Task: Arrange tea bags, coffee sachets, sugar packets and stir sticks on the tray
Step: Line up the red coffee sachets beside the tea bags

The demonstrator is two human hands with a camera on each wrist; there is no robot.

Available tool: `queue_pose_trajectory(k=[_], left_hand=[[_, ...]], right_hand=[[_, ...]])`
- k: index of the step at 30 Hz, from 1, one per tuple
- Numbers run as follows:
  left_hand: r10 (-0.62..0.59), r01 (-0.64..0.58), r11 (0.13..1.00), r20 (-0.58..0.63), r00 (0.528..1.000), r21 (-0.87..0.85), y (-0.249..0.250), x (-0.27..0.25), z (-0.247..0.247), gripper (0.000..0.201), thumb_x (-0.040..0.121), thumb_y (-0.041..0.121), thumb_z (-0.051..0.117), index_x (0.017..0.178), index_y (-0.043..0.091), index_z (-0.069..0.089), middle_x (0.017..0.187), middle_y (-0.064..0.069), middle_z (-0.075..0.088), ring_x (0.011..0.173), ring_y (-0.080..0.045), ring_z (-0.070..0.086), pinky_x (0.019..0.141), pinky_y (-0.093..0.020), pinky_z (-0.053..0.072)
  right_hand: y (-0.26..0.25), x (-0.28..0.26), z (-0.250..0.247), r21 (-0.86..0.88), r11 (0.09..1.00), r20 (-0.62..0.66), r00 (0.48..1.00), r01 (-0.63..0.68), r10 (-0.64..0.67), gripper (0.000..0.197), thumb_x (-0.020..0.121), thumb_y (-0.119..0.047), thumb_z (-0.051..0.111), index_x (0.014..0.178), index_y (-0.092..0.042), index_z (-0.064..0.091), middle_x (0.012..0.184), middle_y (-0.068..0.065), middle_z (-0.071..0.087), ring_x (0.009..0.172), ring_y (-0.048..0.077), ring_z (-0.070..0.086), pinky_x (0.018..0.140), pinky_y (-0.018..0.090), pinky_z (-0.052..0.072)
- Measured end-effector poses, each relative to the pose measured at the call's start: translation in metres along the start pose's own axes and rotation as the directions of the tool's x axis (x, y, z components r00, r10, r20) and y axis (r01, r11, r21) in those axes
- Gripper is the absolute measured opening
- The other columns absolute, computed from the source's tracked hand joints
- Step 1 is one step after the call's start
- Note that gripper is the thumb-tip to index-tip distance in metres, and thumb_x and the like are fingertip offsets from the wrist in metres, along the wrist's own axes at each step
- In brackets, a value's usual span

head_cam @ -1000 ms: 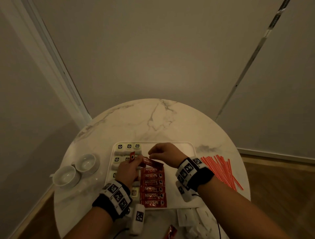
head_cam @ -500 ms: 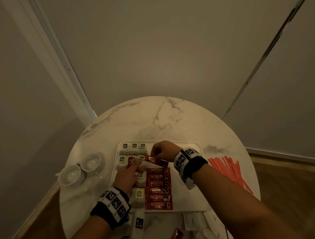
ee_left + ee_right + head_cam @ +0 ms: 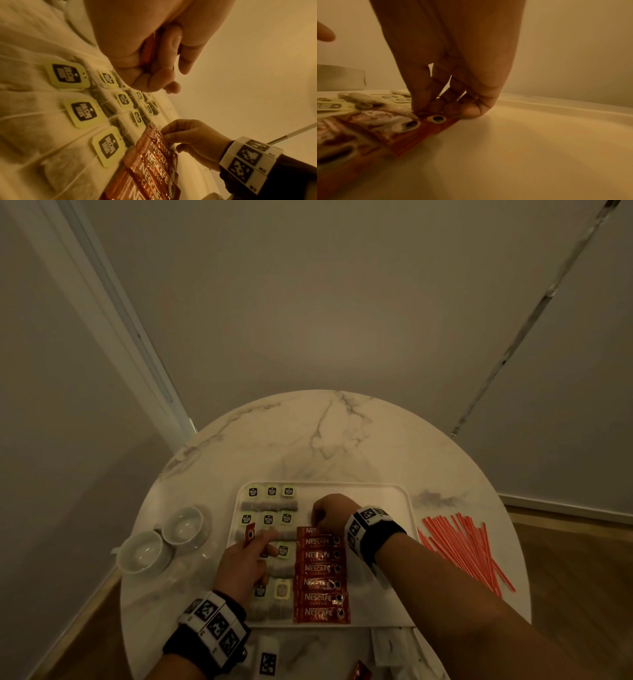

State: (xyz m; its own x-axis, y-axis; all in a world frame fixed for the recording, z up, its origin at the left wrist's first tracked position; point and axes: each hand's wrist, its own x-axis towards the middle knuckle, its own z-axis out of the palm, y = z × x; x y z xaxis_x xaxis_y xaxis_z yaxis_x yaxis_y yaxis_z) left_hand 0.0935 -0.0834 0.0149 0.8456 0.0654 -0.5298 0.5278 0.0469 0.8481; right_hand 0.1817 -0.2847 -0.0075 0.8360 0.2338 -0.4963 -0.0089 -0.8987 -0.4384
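A white tray [image 3: 394,494] on the round marble table holds rows of tea bags [image 3: 270,493] on its left and a column of red coffee sachets [image 3: 320,583] beside them. My right hand [image 3: 320,517] pinches the farthest sachet [image 3: 306,530] at the column's far end; in the right wrist view its fingertips [image 3: 447,106] press that sachet [image 3: 436,121] flat on the tray [image 3: 539,108]. My left hand [image 3: 263,542] hovers over the tea bags and holds another red sachet [image 3: 249,535], which shows in its palm [image 3: 149,51] in the left wrist view.
Red stir sticks [image 3: 462,546] lie loose on the table right of the tray. Two white cups [image 3: 142,551] [image 3: 183,525] stand to its left. White packets [image 3: 390,645] and one loose red sachet [image 3: 359,674] lie at the near edge. The tray's right half is bare.
My right hand has carried the tilted sachet to the far end of the column and laid it flat. My left hand has drawn back from it, keeping its own sachet.
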Motion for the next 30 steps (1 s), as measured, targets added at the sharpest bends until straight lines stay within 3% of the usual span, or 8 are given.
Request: queue_pose_trajectory(k=[7, 11, 15, 19, 22, 24, 27, 30], left_hand=[[0.013, -0.014, 0.998, 0.024, 1.0, 0.054, -0.003, 0.0, 0.001, 0.031, 0.09, 0.001, 0.053, 0.083, 0.022, 0.076, 0.083, -0.011, 0.059, 0.039, -0.009, 0.037, 0.049, -0.03, 0.035], [-0.016, 0.016, 1.0, 0.001, 1.0, -0.006, -0.001, -0.002, 0.002, 0.016, 0.089, 0.011, 0.058, 0.088, 0.011, 0.074, 0.08, -0.009, 0.06, 0.039, -0.01, 0.036, 0.047, -0.028, 0.033], [-0.004, 0.003, 1.0, 0.012, 1.0, 0.027, -0.004, 0.0, -0.001, 0.021, 0.088, 0.009, 0.059, 0.085, 0.02, 0.076, 0.082, -0.01, 0.062, 0.037, -0.01, 0.037, 0.048, -0.028, 0.034], [-0.027, 0.027, 1.0, -0.004, 1.0, 0.008, -0.005, -0.001, -0.001, 0.011, 0.087, 0.018, 0.064, 0.088, 0.015, 0.075, 0.083, -0.012, 0.062, 0.037, -0.01, 0.037, 0.047, -0.028, 0.034], [-0.003, 0.002, 0.997, 0.019, 1.0, 0.079, -0.004, -0.004, -0.001, 0.019, 0.089, 0.008, 0.058, 0.09, 0.018, 0.075, 0.084, -0.011, 0.061, 0.045, -0.012, 0.041, 0.048, -0.029, 0.037], [0.004, -0.006, 0.997, 0.028, 1.0, 0.077, -0.002, -0.007, 0.001, 0.018, 0.089, 0.006, 0.055, 0.093, 0.012, 0.072, 0.078, -0.008, 0.059, 0.047, -0.013, 0.04, 0.047, -0.028, 0.036], [-0.022, 0.03, 0.998, 0.125, 0.992, -0.064, 0.003, -0.012, 0.008, 0.017, 0.087, 0.0, 0.048, 0.094, 0.002, 0.063, 0.061, -0.003, 0.045, 0.039, -0.01, 0.029, 0.043, -0.025, 0.03], [-0.062, 0.131, 0.97, 0.314, 0.948, -0.205, 0.013, -0.021, 0.017, 0.019, 0.081, -0.005, 0.04, 0.088, 0.009, 0.051, 0.062, -0.004, 0.045, 0.04, -0.01, 0.027, 0.044, -0.024, 0.025]], right_hand=[[0.002, 0.0, 0.004, 0.027, 0.999, -0.023, 1.0, 0.017, -0.016, 0.017, 0.085, -0.015, 0.065, 0.101, -0.011, 0.071, 0.107, 0.007, 0.068, 0.101, 0.022, 0.062, 0.086, 0.031, 0.049], [0.004, -0.001, 0.005, 0.039, 0.999, -0.027, 0.999, 0.021, -0.02, 0.019, 0.082, -0.018, 0.069, 0.101, -0.012, 0.07, 0.105, 0.005, 0.067, 0.097, 0.02, 0.061, 0.081, 0.027, 0.049], [0.005, -0.005, 0.006, 0.022, 0.999, -0.034, 0.999, 0.037, -0.036, 0.024, 0.083, -0.023, 0.069, 0.106, -0.013, 0.067, 0.108, 0.005, 0.065, 0.099, 0.02, 0.06, 0.081, 0.027, 0.047], [0.008, -0.009, 0.007, 0.009, 0.999, -0.042, 0.998, 0.049, -0.049, 0.03, 0.085, -0.025, 0.068, 0.112, -0.013, 0.064, 0.114, 0.006, 0.062, 0.103, 0.021, 0.059, 0.083, 0.027, 0.046], [0.01, -0.012, 0.008, 0.005, 0.999, -0.045, 0.998, 0.053, -0.053, 0.032, 0.084, -0.024, 0.069, 0.114, -0.013, 0.063, 0.115, 0.007, 0.061, 0.104, 0.022, 0.059, 0.087, 0.029, 0.047], [0.013, -0.015, 0.008, 0.006, 0.999, -0.041, 0.998, 0.051, -0.051, 0.035, 0.084, -0.026, 0.069, 0.116, -0.015, 0.062, 0.116, 0.007, 0.059, 0.103, 0.021, 0.057, 0.087, 0.029, 0.047], [0.012, -0.023, 0.004, 0.071, 0.997, -0.099, 0.995, 0.038, -0.03, 0.037, 0.084, -0.03, 0.069, 0.118, -0.019, 0.061, 0.117, 0.003, 0.055, 0.104, 0.019, 0.054, 0.088, 0.027, 0.046], [-0.005, -0.042, -0.011, 0.323, 0.935, -0.214, 0.974, 0.143, -0.075, 0.031, 0.085, -0.031, 0.069, 0.113, -0.02, 0.065, 0.109, -0.002, 0.059, 0.097, 0.012, 0.056, 0.078, 0.021, 0.046]])
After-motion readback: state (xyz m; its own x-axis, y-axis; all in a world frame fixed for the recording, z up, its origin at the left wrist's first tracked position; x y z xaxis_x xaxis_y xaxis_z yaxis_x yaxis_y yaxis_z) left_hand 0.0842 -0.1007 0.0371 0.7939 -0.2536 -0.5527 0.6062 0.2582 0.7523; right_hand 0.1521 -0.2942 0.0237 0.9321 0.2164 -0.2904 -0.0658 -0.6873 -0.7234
